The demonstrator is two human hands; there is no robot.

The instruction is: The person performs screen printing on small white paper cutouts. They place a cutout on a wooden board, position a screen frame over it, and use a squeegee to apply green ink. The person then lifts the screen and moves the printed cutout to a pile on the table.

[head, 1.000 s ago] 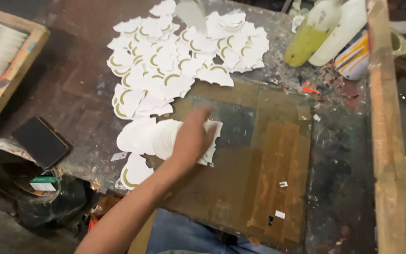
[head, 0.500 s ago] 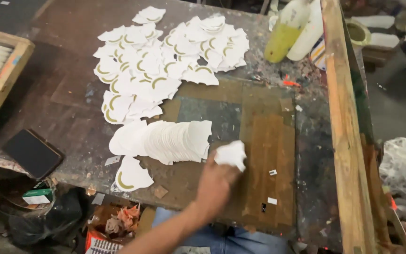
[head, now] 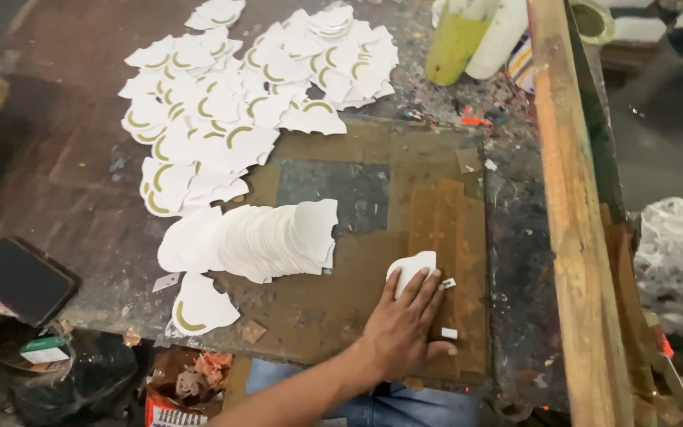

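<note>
Left hand (head: 401,328): lying flat, fingers spread wide, pressing a white paper cut-out (head: 411,269) onto the brown board (head: 444,221) near the desk's front edge; the grip is closing on nothing, only bearing down on the piece. Right hand: not showing.

Fanned stack of blank white cut-outs (head: 258,237): lying to the left of the pressed piece, apart from it.

Single cut-out with gold arc (head: 199,304): resting below the fan, near the desk edge.

Spread of gold-arc cut-outs (head: 247,95): overlapping across the far desk (head: 65,158).

Yellow-green bottle (head: 456,43) and white bottle (head: 499,35): standing at the far right.

Wooden rail (head: 571,237): running along the right side.

Dark flat tablet (head: 21,277): lying at the left corner.
</note>
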